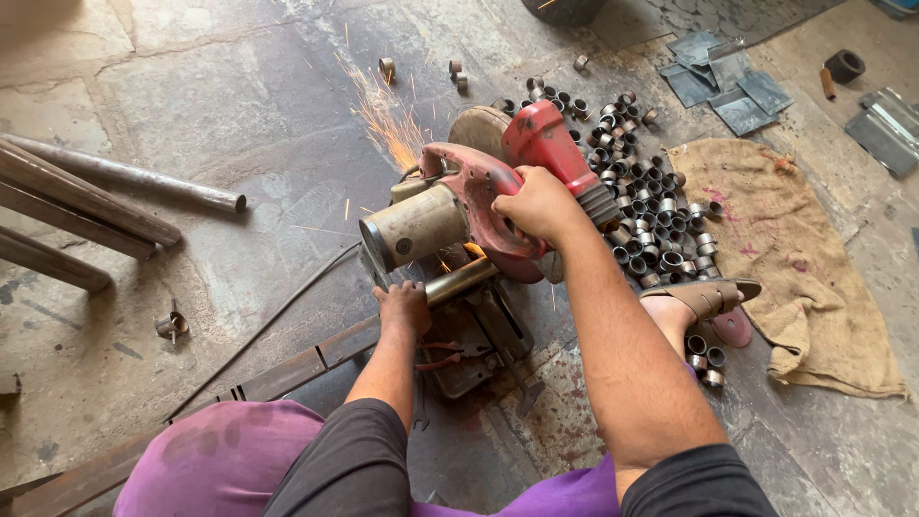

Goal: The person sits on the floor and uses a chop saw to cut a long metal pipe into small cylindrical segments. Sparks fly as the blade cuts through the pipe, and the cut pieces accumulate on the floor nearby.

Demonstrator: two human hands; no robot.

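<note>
A red chop saw point(479, 187) with a grey motor drum point(414, 228) stands on the stone floor in front of me. My right hand point(538, 204) grips its red handle and holds the saw head down. A metal pipe point(461, 280) lies under the blade, and my left hand point(404, 308) holds it just left of the cut. Orange sparks point(388, 115) fly up and away from the blade toward the far left. To the right of the saw lies a heap of several short cut pipe rings point(646, 206).
My sandalled foot point(697, 299) rests beside the rings, by a burlap sack point(799, 258). Long pipes point(86, 206) lie at the left. A steel bar point(287, 369) runs under my left arm. Metal sheets point(728, 81) lie at the far right. A cable point(278, 321) crosses the floor.
</note>
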